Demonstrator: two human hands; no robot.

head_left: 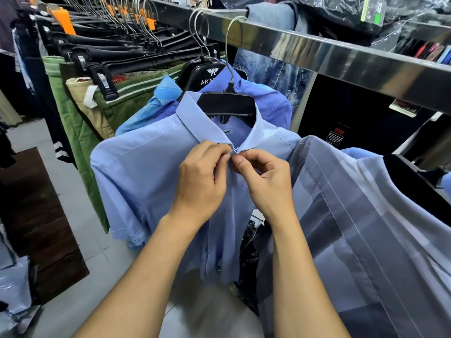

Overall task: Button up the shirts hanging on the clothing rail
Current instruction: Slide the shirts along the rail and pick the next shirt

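Your left hand (pixel 202 176) and right hand (pixel 263 179) both pinch the smooth cotton placket just below the stiff pointed collar (pixel 207 120) of the light blue shirt (pixel 146 162). It hangs on a black plastic hanger (pixel 227 104), hooked over the shiny steel rail (pixel 317 50). Right of the collar drapes a striped grey shirt (pixel 353 215).

Steel clothing rail (pixel 341 53) carries hangers (pixel 227 103) with blue shirts (pixel 151 162).

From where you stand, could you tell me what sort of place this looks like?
Most likely a clothing shop. A metal rail carries shirts on branded black hangers, a long row of clipped trousers hangs behind, and bagged stock is stacked above.
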